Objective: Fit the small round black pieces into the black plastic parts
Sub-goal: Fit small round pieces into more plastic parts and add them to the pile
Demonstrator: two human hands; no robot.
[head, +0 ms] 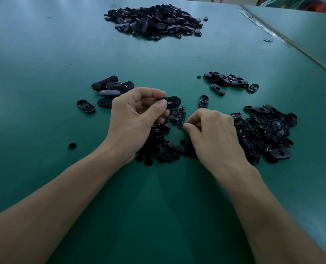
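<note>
My left hand (133,119) holds a flat oval black plastic part (172,101) between thumb and fingers, just above the table, its slot facing up. Below and between my hands lies a heap of small round black pieces (165,149). My right hand (211,136) rests on that heap with thumb and forefinger pinched together at its left tip. Whether a round piece sits in the pinch is hidden. A pile of oval parts (266,134) lies right of my right hand.
A green table (44,54) carries a large mound of parts (154,20) at the far middle, a small group (110,88) left of my left hand and another group (227,80) at the right. One round piece (72,145) lies alone at the left. A table seam (291,40) runs along the right.
</note>
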